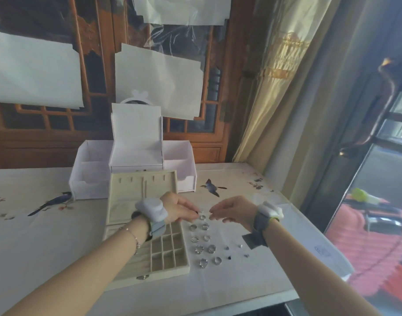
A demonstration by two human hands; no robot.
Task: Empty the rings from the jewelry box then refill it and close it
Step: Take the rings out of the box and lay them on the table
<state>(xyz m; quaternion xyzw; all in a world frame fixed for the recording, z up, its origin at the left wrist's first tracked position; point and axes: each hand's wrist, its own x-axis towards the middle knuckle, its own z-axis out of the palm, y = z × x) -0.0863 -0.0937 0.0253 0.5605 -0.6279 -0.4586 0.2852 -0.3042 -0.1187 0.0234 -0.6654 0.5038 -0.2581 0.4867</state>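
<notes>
We see left hand [180,207] and right hand [229,209] close together, fingers curled, each seemingly pinching small ring at tips. Ring [202,217] lies between fingertips. Other rings [204,244] paired on tablecloth [58,236] beside open jewelry box [168,249].

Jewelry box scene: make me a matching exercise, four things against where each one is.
Things:
1. jewelry box
2. rows of rings
3. white organizer
4. grey square patch

Places:
A. on the cloth under the right forearm
B. at the back of the table, behind the beige lid
C. open, under the left forearm
D. laid out on the cloth right of the gridded tray

Pairs: 1-C, 2-D, 3-B, 4-A
</notes>
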